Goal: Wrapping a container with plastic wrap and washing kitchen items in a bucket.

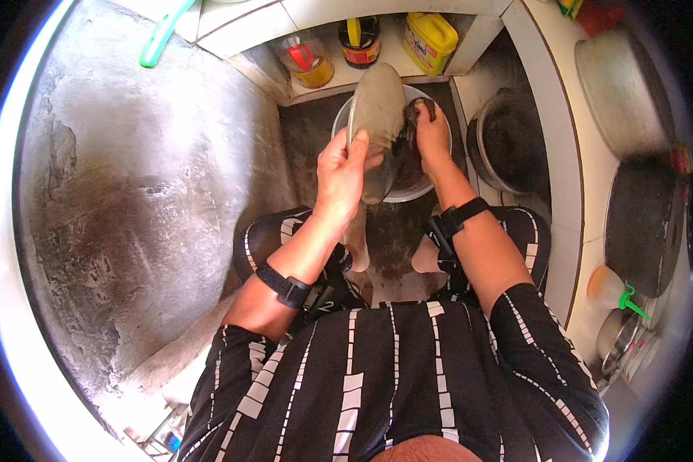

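My left hand (343, 173) grips the edge of a dull grey-beige, oval-looking thing (379, 95), held tilted over a pale round basin (416, 197). It resembles a lid or plate seen at a slant; I cannot tell which. Its upper part is pale and its lower part darker, with an uneven border between. In my right hand (434, 138) is a dark brown, crumpled cloth or scrubber (413, 118), close to the thing's right edge. Dark contents show inside the basin, which stands on the floor before my feet.
On a tiled ledge ahead are a jar with a red piece (312, 66), a dark jar (361, 49) and a yellow tub (430, 43). A blackened pot (508, 144) stands right. Further right are a metal pot (618, 92), a dark pan (641, 225) and a green-spouted bottle (606, 286). A rough wall (150, 173) rises left.
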`<state>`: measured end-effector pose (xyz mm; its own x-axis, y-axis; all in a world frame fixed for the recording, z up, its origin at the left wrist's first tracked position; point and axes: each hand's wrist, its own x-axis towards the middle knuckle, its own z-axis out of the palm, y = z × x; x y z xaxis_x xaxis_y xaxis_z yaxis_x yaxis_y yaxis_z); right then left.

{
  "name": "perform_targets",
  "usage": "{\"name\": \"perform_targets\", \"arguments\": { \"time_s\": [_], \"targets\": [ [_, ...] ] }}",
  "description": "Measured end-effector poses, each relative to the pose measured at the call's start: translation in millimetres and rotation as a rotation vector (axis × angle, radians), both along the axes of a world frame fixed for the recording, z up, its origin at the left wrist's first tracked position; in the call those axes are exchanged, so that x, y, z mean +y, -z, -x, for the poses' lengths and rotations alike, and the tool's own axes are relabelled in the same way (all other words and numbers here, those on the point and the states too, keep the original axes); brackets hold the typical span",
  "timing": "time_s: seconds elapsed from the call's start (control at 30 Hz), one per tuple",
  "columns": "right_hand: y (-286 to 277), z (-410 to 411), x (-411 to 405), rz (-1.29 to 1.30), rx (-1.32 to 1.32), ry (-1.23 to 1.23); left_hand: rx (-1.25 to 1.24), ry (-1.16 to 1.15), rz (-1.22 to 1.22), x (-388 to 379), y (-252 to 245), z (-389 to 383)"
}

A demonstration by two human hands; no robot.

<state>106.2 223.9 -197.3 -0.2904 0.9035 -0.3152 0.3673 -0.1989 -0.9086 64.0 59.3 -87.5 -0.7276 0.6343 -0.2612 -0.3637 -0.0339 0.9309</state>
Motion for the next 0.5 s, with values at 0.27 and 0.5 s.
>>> {"name": "perform_targets", "arguments": {
  "time_s": [0.27,0.5],
  "targets": [
    [-38,-22,-7,-0.336,0.144,-0.185,0.018,-0.043,0.103,-4,6,13],
    [-97,-12,-53,-0.821,0.318,-0.565,0.010,0.031,-0.041,-1,9,13]
  ]
}}
